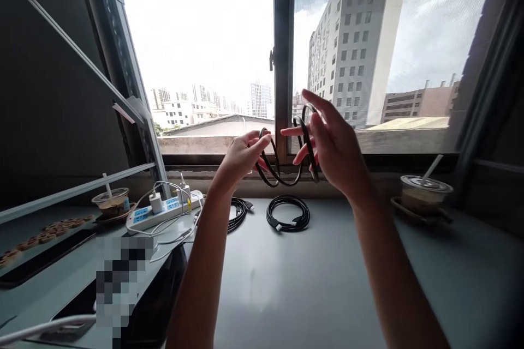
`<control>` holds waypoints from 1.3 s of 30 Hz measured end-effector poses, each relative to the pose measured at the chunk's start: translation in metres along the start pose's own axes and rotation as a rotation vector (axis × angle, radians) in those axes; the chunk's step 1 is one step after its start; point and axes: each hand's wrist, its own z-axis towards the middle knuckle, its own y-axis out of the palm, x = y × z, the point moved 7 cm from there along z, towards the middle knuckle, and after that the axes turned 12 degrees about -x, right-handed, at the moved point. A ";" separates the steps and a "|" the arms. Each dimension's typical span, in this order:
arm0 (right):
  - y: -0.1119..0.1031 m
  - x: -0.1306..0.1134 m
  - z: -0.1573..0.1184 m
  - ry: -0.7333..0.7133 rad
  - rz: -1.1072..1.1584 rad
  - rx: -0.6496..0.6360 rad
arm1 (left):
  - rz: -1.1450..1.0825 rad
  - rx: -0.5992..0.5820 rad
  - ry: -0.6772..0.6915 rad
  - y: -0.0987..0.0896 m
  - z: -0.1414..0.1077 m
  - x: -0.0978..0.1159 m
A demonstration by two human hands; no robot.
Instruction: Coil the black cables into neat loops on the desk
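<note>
— Tall buildings stand outside our window (282,65), and below it we have the grey table (307,289). What do our hands hold?
— Between them, raised above the table, we have a dark cable (308,142) in loose loops. Our left hand (242,157) pinches one side of it, thumb against fingers.
— And our right hand (339,147)?
— That one we have open, fingers spread, index pointing up; the loops run across the fingers. We cannot tell whether the thumb presses on them.
— What lies beneath?
— We see a coiled black cable (303,219) below our hands, and a second coil (239,222) just beside it, partly hidden by our left forearm.
</note>
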 end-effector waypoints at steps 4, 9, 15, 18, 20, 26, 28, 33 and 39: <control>-0.029 0.008 -0.001 0.003 0.003 0.097 | -0.034 0.241 0.075 -0.024 -0.005 0.003; -0.073 0.016 -0.012 -0.001 -0.064 0.318 | 0.025 0.541 0.231 -0.053 -0.019 0.006; -0.090 0.027 -0.016 0.048 0.142 0.450 | 0.079 0.733 0.280 -0.061 -0.036 0.021; -0.075 0.028 -0.011 0.097 0.263 0.304 | 0.061 0.714 0.308 -0.053 -0.037 0.027; -0.059 0.029 -0.007 0.141 0.272 0.154 | 0.026 0.652 0.314 -0.044 -0.033 0.028; -0.021 0.034 -0.003 0.205 0.354 -0.073 | -0.026 0.499 0.306 -0.016 -0.024 0.030; -0.015 0.033 -0.001 0.210 0.370 -0.098 | -0.028 0.458 0.306 -0.008 -0.023 0.032; -0.013 0.019 -0.001 0.158 0.348 -0.095 | -0.056 0.365 0.301 0.007 -0.022 0.036; -0.022 0.015 -0.006 0.207 0.420 -0.089 | 0.032 0.466 0.333 0.001 -0.026 0.036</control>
